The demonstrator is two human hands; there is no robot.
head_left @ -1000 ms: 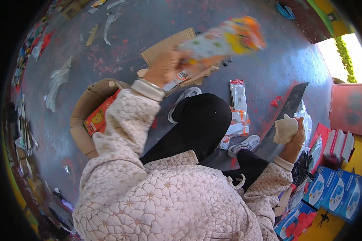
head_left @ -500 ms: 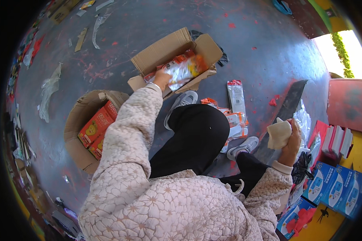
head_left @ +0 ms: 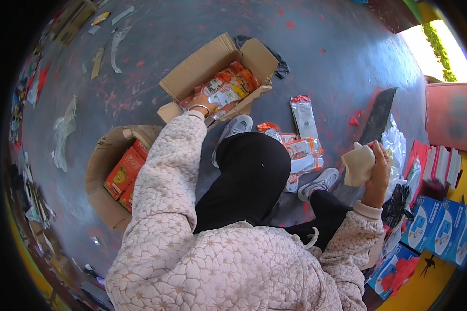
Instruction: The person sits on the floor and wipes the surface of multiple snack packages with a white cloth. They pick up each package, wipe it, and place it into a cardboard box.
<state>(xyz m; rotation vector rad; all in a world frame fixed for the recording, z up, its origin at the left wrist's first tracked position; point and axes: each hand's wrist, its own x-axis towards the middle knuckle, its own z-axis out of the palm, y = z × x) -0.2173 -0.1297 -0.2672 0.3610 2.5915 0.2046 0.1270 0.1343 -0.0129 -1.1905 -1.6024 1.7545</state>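
An open cardboard box [head_left: 189, 72] stands on the floor ahead of me, with shiny orange, white and yellow plastic packets inside. My left hand [head_left: 201, 103], with a bangle on the wrist, reaches over its near edge. It grips the near end of the top packet [head_left: 225, 89], which lies among the others; the fingertips are partly hidden. Off to the right, my right hand [head_left: 380, 168] is raised and closed round a folded cream cloth [head_left: 358, 165]. Between my feet lie several orange and clear packets [head_left: 303, 150] and a long silver packet with a red end [head_left: 304, 118].
A second carton [head_left: 101, 176] with red boxes [head_left: 125, 170] stands left of my leg. On the right are blue boxes [head_left: 428, 223], books [head_left: 441, 166], a black plastic bag [head_left: 399, 205] and a dark upright panel [head_left: 376, 116]. Plastic scraps [head_left: 65, 129] litter the floor at left.
The packet in my left hand has gone down and now rests on the others in the box. My right hand still holds the cloth. The view has shifted slightly.
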